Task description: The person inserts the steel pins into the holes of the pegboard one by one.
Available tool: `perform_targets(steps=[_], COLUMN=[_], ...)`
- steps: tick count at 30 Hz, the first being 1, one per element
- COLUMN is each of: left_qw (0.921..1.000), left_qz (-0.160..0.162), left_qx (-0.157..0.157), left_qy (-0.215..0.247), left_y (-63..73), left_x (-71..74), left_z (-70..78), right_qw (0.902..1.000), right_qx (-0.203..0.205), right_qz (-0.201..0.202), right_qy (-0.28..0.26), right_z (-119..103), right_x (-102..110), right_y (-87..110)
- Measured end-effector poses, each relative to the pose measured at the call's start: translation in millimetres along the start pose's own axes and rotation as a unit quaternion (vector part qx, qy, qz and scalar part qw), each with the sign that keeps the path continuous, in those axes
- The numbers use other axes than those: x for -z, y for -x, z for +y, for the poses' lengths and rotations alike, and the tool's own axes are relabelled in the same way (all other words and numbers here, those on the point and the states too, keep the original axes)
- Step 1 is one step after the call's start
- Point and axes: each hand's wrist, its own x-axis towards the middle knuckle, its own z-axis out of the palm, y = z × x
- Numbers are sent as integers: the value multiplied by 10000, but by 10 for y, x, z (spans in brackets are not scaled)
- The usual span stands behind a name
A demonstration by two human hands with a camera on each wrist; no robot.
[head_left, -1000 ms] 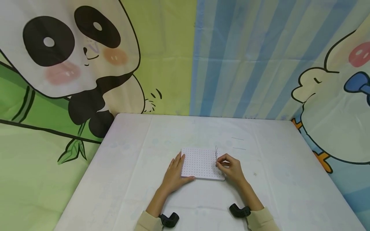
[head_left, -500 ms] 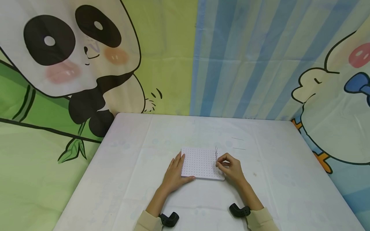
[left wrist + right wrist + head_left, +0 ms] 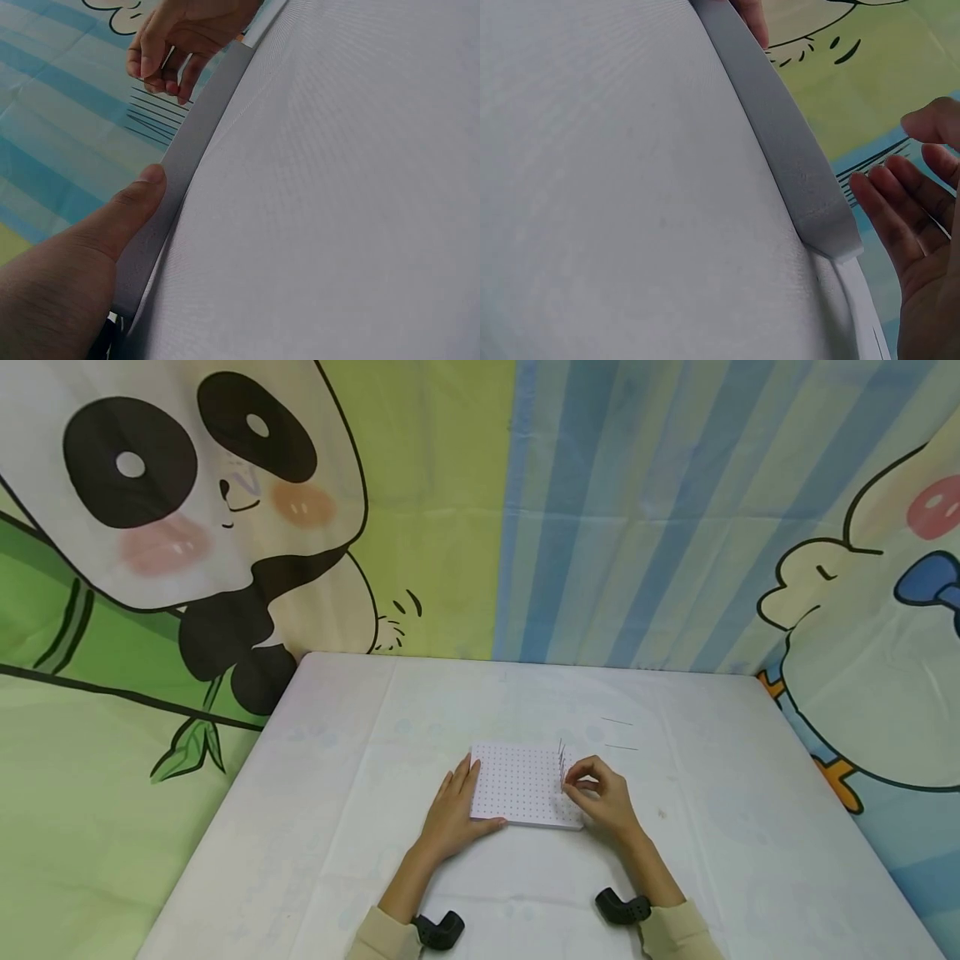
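My left hand lies along the left side of a white pegboard dotted with small holes. Its straight fingers rest at the left edge, and the thumb presses the front edge, as the left wrist view shows too. Several thin dark wires stand upright in a row near the board's right side. Over that row is my right hand, thumb and forefinger pinching the upper end of one wire. The other fingers of this hand are loosely bent beside the row.
Two loose wires, a farther one and a nearer one, lie on the white table beyond the board's right side. A cartoon-printed curtain hangs behind the table. A black wrist camera sits on the right forearm.
My right hand has shifted very slightly up and to the right at the wire row. The left hand and the board stay put.
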Motion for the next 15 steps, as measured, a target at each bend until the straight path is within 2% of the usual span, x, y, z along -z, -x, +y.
perform_targets(steps=[7,10,15], left_qw=[10000,10000,10000], left_qz=[-2,16,34], left_qx=[-18,-32,-58], left_qy=[-5,6,-4], left_y=[-3,-1,7], left_x=[8,9,5], left_z=[-5,-8,-9], right_qw=[9996,9988,9954], right_qx=[-15,-137,-160], right_qz=[222,449,934], right_qy=[-170,-167,-109], right_z=[111,77,184], right_x=[121,193,347], right_y=[-12,-58,-139])
